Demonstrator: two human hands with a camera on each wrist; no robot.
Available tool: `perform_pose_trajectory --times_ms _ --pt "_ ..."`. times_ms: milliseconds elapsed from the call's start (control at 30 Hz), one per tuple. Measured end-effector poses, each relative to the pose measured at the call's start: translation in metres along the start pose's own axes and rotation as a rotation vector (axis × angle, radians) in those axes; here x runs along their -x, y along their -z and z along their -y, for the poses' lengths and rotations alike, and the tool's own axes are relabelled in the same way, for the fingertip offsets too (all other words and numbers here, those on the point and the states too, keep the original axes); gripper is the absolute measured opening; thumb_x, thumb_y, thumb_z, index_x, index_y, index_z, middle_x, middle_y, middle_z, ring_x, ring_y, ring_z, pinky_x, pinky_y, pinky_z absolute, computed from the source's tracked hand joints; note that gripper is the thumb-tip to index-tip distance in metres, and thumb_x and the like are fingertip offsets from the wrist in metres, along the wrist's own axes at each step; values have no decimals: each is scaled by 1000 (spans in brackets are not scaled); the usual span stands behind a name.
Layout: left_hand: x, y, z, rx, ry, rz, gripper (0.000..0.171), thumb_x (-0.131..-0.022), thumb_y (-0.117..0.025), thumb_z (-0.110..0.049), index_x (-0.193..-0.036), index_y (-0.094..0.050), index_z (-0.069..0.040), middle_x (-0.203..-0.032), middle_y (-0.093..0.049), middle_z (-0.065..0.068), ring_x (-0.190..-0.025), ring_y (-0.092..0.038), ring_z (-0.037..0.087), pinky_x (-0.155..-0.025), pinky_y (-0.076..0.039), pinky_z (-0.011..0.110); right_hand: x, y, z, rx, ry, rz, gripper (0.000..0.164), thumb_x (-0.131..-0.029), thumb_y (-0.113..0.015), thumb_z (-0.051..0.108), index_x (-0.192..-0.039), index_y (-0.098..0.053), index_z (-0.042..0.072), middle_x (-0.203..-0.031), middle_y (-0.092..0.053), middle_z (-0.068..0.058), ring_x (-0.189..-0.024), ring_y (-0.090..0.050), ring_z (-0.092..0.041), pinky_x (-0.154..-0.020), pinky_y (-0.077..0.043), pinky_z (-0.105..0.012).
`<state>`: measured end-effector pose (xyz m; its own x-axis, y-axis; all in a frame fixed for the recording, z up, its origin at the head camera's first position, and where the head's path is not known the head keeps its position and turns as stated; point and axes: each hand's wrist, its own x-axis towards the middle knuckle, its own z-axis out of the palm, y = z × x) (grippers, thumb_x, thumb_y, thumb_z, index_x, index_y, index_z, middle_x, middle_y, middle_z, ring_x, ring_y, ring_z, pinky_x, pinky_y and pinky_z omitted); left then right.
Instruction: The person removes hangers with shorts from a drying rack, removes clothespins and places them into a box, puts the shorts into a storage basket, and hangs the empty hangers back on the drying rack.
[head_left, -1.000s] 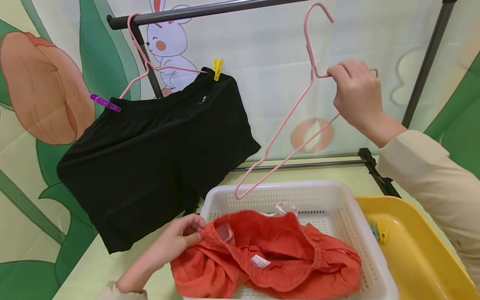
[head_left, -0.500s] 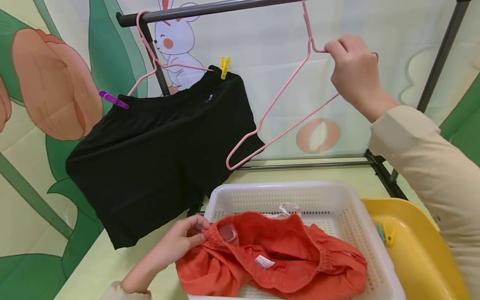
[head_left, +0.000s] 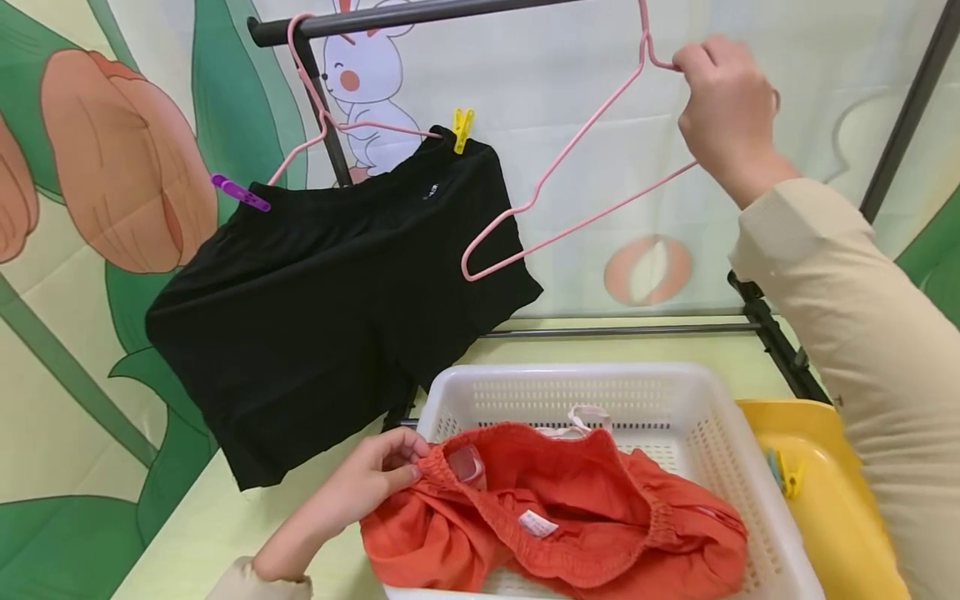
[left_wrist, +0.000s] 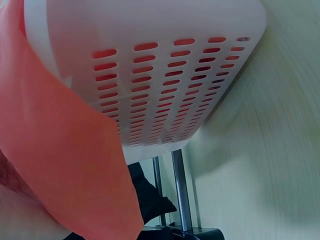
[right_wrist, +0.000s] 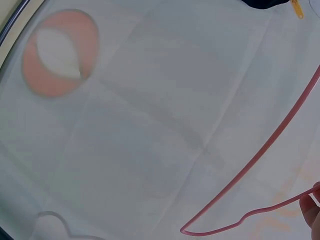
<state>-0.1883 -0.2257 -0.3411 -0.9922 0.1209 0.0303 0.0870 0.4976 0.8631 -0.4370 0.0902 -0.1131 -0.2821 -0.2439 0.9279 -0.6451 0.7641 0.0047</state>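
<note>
My right hand grips a pink hanger by its shoulder, to the right of the neck. The hanger is tilted, its far corner low and overlapping the black shorts in the head view; its hook runs out of frame at the top. In the right wrist view the hanger shows with fingertips at its wire. My left hand pinches the elastic waistband of orange-red shorts, which lie with the waist opening upward in a white basket. Orange fabric hangs outside the basket in the left wrist view.
Black shorts hang from another pink hanger on the dark rack bar, held by purple and yellow clothespins. A yellow tub with clothespins stands right of the basket. A printed backdrop lies behind.
My right hand has lifted the hanger upward, bringing its low corner from over the basket to in front of the black shorts. My left hand keeps its hold on the waistband.
</note>
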Motion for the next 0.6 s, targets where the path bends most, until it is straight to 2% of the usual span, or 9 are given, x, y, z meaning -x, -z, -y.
perform_pose_trajectory --times_ms 133,467,600 --pt "1 0 -1 4 -2 2 15 -81 -51 3 -96 -54 1 -85 -57 11 -74 -51 18 -66 -45 22 -3 -3 -5 -10 -48 43 34 -70 -35 -15 -95 -57 -5 -90 -55 -21 -92 -51 -39 -76 -42 -47" --pt "1 -2 -3 9 -13 -3 15 -81 -51 4 -95 -53 3 -85 -57 12 -74 -51 17 -66 -45 21 7 -9 -21 1 -123 109 33 -73 -36 -13 -99 -55 -6 -94 -54 -24 -90 -48 -43 -77 -38 -51" --pt "2 -2 -3 6 -8 -14 15 -81 -52 3 -95 -54 2 -86 -57 11 -74 -51 17 -66 -46 21 13 -13 -24 -5 -129 107 31 -75 -36 -13 -98 -56 -6 -94 -55 -25 -88 -49 -44 -76 -39 -52"
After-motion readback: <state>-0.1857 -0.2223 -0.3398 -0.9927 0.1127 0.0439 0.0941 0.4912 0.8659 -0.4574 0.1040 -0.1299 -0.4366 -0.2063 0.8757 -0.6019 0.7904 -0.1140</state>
